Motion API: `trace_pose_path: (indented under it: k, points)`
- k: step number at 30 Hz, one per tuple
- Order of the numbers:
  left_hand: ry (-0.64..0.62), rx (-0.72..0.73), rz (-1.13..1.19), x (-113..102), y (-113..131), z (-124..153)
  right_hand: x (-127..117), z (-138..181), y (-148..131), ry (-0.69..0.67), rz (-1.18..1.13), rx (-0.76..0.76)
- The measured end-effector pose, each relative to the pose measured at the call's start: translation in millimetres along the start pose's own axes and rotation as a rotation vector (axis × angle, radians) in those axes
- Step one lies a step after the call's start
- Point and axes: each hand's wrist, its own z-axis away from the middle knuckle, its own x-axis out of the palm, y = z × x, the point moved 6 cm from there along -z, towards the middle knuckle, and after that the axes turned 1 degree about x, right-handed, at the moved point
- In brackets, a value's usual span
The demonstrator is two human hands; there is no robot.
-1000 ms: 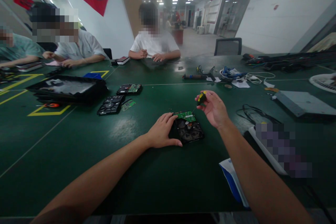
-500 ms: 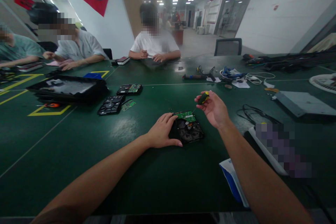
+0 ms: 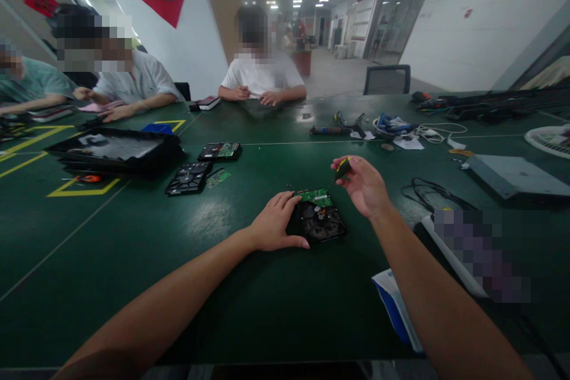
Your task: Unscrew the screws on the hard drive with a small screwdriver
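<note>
A black hard drive (image 3: 323,224) lies on the green table in front of me, with a green circuit board (image 3: 315,196) along its far part. My left hand (image 3: 276,225) grips the drive's left side, fingers at the far left corner and thumb near the closest edge. In my right hand (image 3: 363,184) is a screwdriver (image 3: 342,170) with a green and yellow handle, pinched between thumb and fingers. Its thin shaft slants down to the far right part of the circuit board. Whether the tip sits in a screw is too small to tell.
Two more hard drives (image 3: 189,178) and a loose circuit board (image 3: 218,177) lie left of my hands. Black trays (image 3: 113,154) are stacked farther left. A grey metal box (image 3: 519,175) and cables stand right; a blue-white packet (image 3: 396,309) lies by my right forearm. People sit opposite.
The screwdriver handle has turned and tilted slightly in my right hand, its fingers shifting a little. My left hand and the hard drive stay in place.
</note>
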Motion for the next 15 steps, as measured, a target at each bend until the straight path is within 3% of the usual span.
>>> trace_pose_path:
  k: [15]
  points:
    - [0.010, 0.007, 0.002, -1.8, 3.6, -0.4, 4.5, 1.0, 4.8, -0.063, -0.022, 0.084]
